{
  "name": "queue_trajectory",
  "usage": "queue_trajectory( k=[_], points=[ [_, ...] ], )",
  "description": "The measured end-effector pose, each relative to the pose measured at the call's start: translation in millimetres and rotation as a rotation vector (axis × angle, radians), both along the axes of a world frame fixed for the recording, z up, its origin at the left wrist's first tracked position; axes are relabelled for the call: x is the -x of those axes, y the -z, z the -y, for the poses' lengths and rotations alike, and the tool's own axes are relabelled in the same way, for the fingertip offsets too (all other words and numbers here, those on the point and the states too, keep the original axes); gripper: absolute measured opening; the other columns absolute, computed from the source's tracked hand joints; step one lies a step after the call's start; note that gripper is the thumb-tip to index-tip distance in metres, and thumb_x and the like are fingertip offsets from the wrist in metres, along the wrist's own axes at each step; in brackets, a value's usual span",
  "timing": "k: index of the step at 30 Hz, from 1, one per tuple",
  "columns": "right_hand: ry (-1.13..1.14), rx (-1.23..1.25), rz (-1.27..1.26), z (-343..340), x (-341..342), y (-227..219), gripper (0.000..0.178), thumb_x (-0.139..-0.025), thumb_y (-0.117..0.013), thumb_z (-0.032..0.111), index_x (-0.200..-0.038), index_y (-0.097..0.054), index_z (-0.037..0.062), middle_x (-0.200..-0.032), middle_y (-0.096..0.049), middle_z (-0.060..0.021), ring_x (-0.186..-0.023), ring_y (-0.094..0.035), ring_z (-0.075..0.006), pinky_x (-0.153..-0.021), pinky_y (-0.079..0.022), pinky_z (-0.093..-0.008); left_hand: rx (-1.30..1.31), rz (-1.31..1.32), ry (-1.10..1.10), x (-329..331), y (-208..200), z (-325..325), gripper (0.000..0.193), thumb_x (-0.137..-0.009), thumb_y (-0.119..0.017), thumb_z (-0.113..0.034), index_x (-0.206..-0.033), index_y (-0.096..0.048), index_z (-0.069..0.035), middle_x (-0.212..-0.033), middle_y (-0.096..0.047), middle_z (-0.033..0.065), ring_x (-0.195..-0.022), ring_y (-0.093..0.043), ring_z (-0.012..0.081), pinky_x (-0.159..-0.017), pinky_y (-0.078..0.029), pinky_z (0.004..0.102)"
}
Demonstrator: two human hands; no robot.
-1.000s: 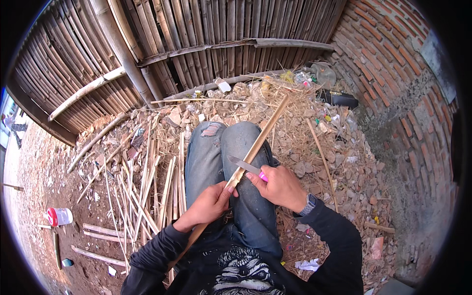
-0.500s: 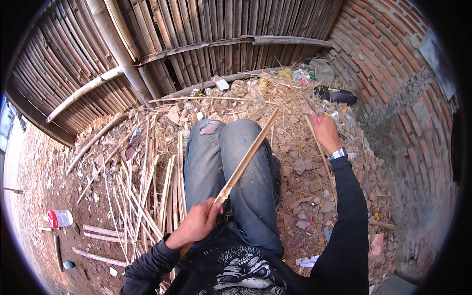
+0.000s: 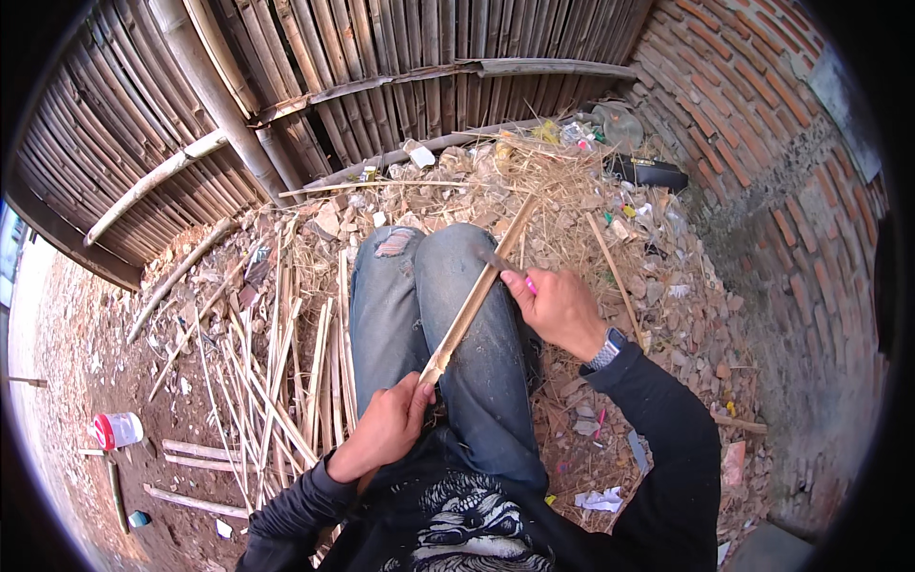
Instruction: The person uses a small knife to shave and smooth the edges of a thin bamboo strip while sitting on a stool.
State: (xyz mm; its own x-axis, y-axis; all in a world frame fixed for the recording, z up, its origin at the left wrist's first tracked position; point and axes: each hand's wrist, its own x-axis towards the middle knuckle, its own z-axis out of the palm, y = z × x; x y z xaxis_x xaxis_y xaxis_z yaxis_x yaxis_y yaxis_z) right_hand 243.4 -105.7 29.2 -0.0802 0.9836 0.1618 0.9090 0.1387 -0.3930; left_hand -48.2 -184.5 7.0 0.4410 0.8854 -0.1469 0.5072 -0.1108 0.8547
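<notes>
Seated person, legs in worn blue jeans stretched out toward 12 o'clock, ripped patch at the left knee. Dark long sleeves on both arms.

Left hand at about 7 o'clock from frame centre, fist clenched around the near end of a bamboo strip. The strip runs diagonally from that fist up toward 1 o'clock, lying across the right thigh, its far end out over the rubble past the knee.

Right hand at 2 o'clock from the left hand, well apart from it, fingers closed on a knife with a pink handle. The blade points toward 10 o'clock and meets the strip's edge near the knee. Blade detail too small to read. A wristwatch with a metal band sits on the right wrist.

Ground at 9 o'clock of the legs: a loose pile of split bamboo slats, pale, mostly lying lengthwise, just beside the left thigh. Farther out at 8 o'clock, a small white jar with a red lid lies on bare dirt.

At 12 o'clock, broken masonry and dry straw heaped against a bamboo fence. At 3 o'clock, a curved red brick wall. A crumpled scrap of white paper lies at 5 o'clock by the right elbow.
</notes>
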Motion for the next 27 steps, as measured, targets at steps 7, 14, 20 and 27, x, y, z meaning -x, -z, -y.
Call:
queue_trajectory(
  k=[7, 14, 20, 27],
  points=[
    [0.319, -0.174, -0.173, -62, -122, 26, 0.072, -0.107, -0.051, 0.048, -0.061, -0.058, -0.0061, -0.049, -0.05, -0.0216, -0.046, -0.053, -0.0383, -0.051, -0.039, -0.0499, 0.454, 0.218, 0.038, 33, 6, 11, 0.038, -0.113, -0.044, -0.034, -0.094, -0.056, -0.004, -0.056, -0.048, -0.0017, -0.047, -0.047, 0.0083, -0.046, -0.037, 0.0288],
    [-0.203, 0.164, -0.015, 28, 23, -23, 0.064, -0.103, -0.055, 0.05, -0.063, -0.065, 0.0014, -0.058, -0.059, -0.0265, -0.06, -0.065, -0.0468, -0.057, -0.051, -0.0554, 0.706, 0.381, 0.1, 21, 5, -9, 0.037, -0.114, -0.04, -0.039, -0.098, -0.051, -0.007, -0.056, -0.043, -0.0028, -0.043, -0.039, 0.0079, -0.042, -0.032, 0.0253],
    [0.021, 0.017, -0.023, -9, -10, 0, 0.07, -0.105, -0.051, 0.053, -0.064, -0.063, -0.0017, -0.056, -0.057, -0.0267, -0.056, -0.062, -0.0455, -0.058, -0.05, -0.055, 0.627, 0.313, 0.027, 19, 5, 4, 0.038, -0.114, -0.041, -0.039, -0.095, -0.052, -0.008, -0.057, -0.044, -0.0033, -0.044, -0.039, 0.0073, -0.043, -0.032, 0.0242],
    [0.267, -0.032, -0.181, -54, -98, -9, 0.071, -0.107, -0.049, 0.05, -0.063, -0.059, -0.0046, -0.052, -0.05, -0.0207, -0.05, -0.053, -0.0394, -0.055, -0.042, -0.0495, 0.455, 0.249, 0.059, 33, 3, 16, 0.038, -0.114, -0.041, -0.035, -0.094, -0.055, -0.006, -0.057, -0.047, -0.004, -0.045, -0.041, 0.0058, -0.044, -0.033, 0.0246]
  ],
)
